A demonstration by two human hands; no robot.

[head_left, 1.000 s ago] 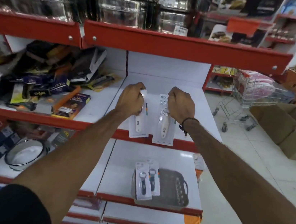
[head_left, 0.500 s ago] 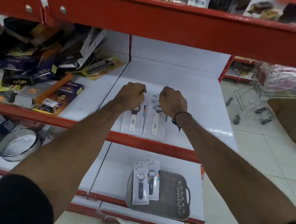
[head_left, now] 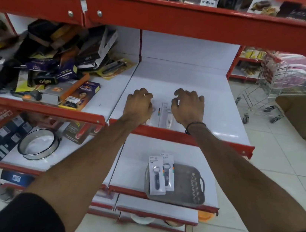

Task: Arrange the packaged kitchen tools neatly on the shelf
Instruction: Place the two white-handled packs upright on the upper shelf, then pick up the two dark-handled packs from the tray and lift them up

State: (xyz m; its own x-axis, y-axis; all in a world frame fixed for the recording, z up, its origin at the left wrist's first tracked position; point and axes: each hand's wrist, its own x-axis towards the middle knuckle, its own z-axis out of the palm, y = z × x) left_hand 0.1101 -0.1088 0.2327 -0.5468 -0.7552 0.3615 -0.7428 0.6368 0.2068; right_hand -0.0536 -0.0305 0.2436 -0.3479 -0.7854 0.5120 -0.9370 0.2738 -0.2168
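Two flat, glossy white carded tool packs [head_left: 163, 115] lay side by side at the front edge of the smooth white shelf [head_left: 216, 112]. The left hand [head_left: 138, 107] rested curled on the left pack. The right hand [head_left: 188, 106] hovered just right of them, fingers loosely spread, holding nothing.

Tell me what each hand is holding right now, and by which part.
Nothing is gripped. The left hand and right hand rest, fingers spread, over two carded white tools lying flat on the shelf.
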